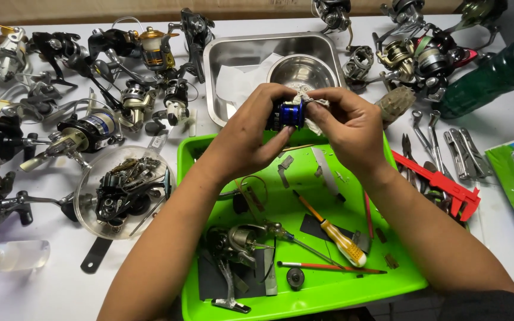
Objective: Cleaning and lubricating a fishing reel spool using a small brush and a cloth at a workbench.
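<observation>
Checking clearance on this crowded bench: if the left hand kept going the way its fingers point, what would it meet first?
The left hand already grips the blue spool; just past it lie the right hand and its white cloth.

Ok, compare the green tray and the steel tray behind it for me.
The green tray is bright plastic with low walls; the steel tray is shiny metal and deeper. The green tray holds a screwdriver, a reel body and small parts; the steel tray holds a round metal bowl and white paper. Both are rectangular and lie flat on the white table.
</observation>
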